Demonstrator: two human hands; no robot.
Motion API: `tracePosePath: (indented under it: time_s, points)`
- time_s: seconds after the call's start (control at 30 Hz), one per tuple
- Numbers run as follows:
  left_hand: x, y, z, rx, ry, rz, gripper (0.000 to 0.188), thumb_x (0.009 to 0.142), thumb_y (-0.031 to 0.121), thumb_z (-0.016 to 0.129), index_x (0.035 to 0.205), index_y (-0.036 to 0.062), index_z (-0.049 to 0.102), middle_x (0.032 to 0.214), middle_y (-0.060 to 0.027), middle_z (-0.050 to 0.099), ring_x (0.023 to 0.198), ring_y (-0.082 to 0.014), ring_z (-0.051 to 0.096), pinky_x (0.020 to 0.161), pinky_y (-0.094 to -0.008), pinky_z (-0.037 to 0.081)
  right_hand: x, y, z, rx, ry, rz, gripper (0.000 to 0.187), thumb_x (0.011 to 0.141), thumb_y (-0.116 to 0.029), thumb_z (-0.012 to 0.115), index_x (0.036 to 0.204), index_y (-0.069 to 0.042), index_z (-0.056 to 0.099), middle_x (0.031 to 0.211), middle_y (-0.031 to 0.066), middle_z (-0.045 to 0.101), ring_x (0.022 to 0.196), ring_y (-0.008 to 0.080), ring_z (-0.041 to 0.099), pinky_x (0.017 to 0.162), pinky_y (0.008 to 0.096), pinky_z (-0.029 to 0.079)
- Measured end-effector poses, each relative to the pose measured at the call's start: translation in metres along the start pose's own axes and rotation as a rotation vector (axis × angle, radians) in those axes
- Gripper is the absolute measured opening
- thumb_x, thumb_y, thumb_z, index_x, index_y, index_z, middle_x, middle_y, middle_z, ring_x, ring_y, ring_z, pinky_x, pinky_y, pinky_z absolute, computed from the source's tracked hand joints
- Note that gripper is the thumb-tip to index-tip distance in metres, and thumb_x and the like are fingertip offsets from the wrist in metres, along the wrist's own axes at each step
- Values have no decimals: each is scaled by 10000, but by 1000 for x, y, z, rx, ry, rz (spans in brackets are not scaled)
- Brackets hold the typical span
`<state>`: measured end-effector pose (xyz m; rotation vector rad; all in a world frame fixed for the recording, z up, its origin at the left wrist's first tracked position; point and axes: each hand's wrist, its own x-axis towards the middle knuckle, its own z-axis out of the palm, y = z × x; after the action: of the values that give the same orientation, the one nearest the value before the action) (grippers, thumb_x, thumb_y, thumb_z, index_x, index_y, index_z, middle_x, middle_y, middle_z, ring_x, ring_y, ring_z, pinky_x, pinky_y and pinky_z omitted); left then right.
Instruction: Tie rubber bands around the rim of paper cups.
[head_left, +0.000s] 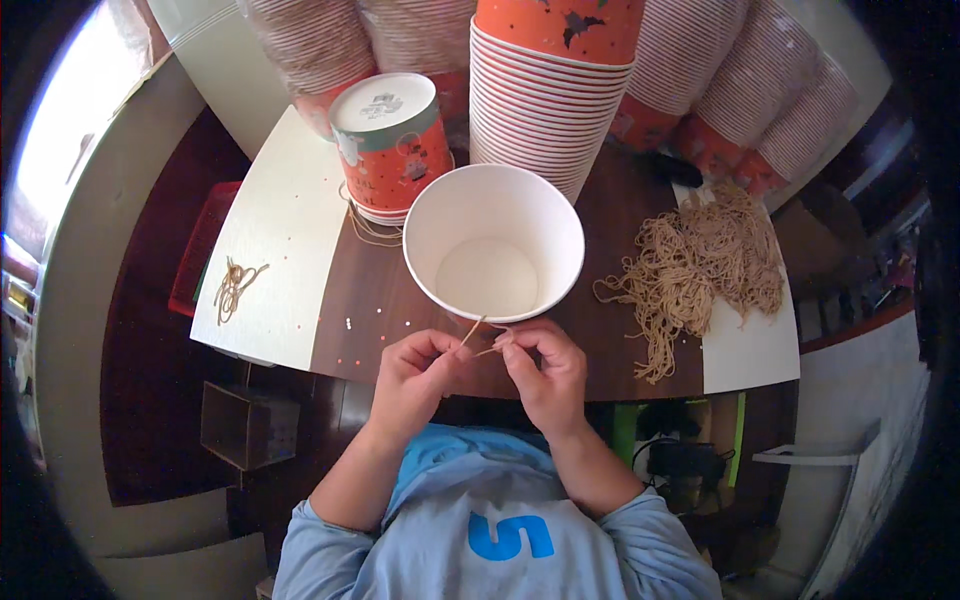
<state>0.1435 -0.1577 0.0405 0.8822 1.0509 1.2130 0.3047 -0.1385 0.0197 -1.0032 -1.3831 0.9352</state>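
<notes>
A white-lined paper bucket [495, 240] stands right in front of me, its round mouth tipped toward me. At its near rim, my left hand [420, 378] pinches a thin tan cord [474, 331] between thumb and forefinger. Close beside it, my right hand [543, 372] is closed in a pinch on a cord end [488, 351]. The cord's run between the hands and the bucket wall is partly hidden by my fingers. Behind the bucket to the left, an orange bucket [395, 160] with a green band sits upside down, cords lying around its lower rim.
A tall stack of orange buckets [550, 100] rises behind, with plastic-wrapped bucket stacks [700, 70] at both sides. A heap of tan cords [690, 265] covers the table's right side. On the left lies a small cord bundle [237, 288]. Small white and orange dots are scattered near the front edge.
</notes>
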Motion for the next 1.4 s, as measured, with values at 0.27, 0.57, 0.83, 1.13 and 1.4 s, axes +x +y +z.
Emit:
tracePosePath:
  time_s: [0.27,0.57,0.83,1.13,1.4]
  points:
    - [-1,-4,-2,-24,-10,6,96,885,103,612,871,12,640,732,21,612,616,-18,508,530,-164,380,-4,-7,5,262,-77,243,84,831,-66,647,894,-11,642,876,42,649,780,91,599,684,236,489]
    - [-1,-9,-7,-76,-37,9,171,909,175,601,901,13,654,746,4,624,589,-24,494,512,-173,378,-6,-7,6,317,-105,307,78,876,-41,607,944,-11,627,872,28,650,780,58,572,723,210,473]
    - [-4,-17,-8,-44,-43,55,122,894,110,610,931,-3,638,853,-43,643,700,-64,572,589,-191,463,-10,5,7,222,-105,215,68,881,-42,604,942,-14,619,868,22,643,774,50,562,700,198,465]
    - [-2,-4,7,400,-16,374,155,838,56,666,979,-7,675,843,-71,664,795,-121,630,677,-245,484,-3,-3,5,7,-98,2,90,830,-90,665,878,-18,642,851,58,657,783,116,616,702,258,498]
    - [-4,0,3,536,27,311,116,803,72,680,907,22,694,744,-79,661,657,-108,614,587,-242,478,-9,-4,5,48,-43,151,80,831,-92,660,853,-18,641,826,66,647,765,129,610,685,260,488]
